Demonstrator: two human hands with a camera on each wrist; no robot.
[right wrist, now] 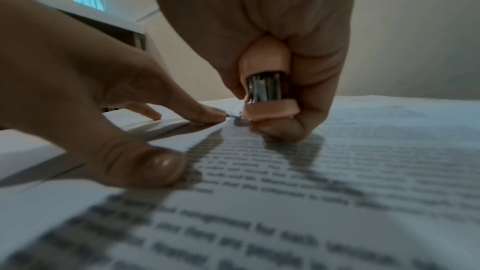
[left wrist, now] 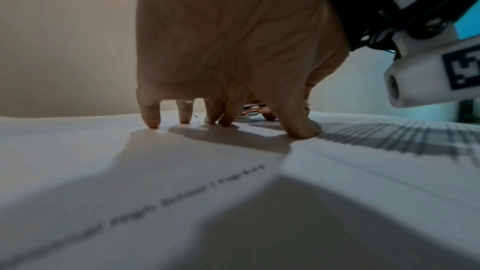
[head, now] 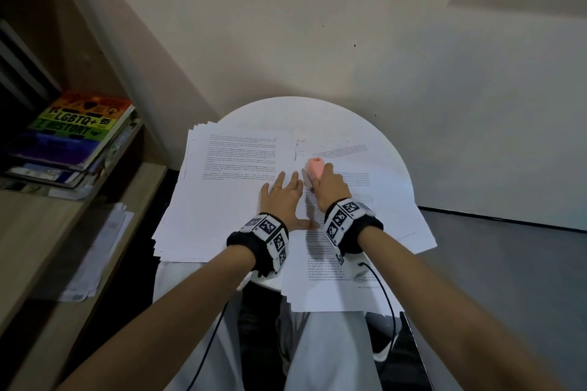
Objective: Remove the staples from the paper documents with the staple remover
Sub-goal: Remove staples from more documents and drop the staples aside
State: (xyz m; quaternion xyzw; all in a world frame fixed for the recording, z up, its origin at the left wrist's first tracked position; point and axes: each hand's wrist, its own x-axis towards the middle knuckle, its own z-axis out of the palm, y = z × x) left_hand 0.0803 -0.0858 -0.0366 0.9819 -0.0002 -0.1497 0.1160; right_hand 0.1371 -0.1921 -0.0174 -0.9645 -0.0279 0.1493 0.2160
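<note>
My right hand [head: 330,186] grips a pink staple remover [head: 314,170] with a metal core [right wrist: 265,87], its lower end down on the top-left corner of a printed document [head: 355,232]. A small dark staple [right wrist: 232,114] shows at that corner, just left of the remover. My left hand [head: 282,197] lies flat with spread fingers [left wrist: 152,114] pressing on the paper beside it, thumb [right wrist: 155,167] on the document's edge. A second stack of printed sheets [head: 228,187] sits under the left hand.
The papers cover a small round white table [head: 374,136] set against a beige wall. A wooden shelf with a rainbow-covered book [head: 76,127] and loose papers [head: 98,251] stands to the left. A black cable [head: 386,298] hangs from the right wristband over my lap.
</note>
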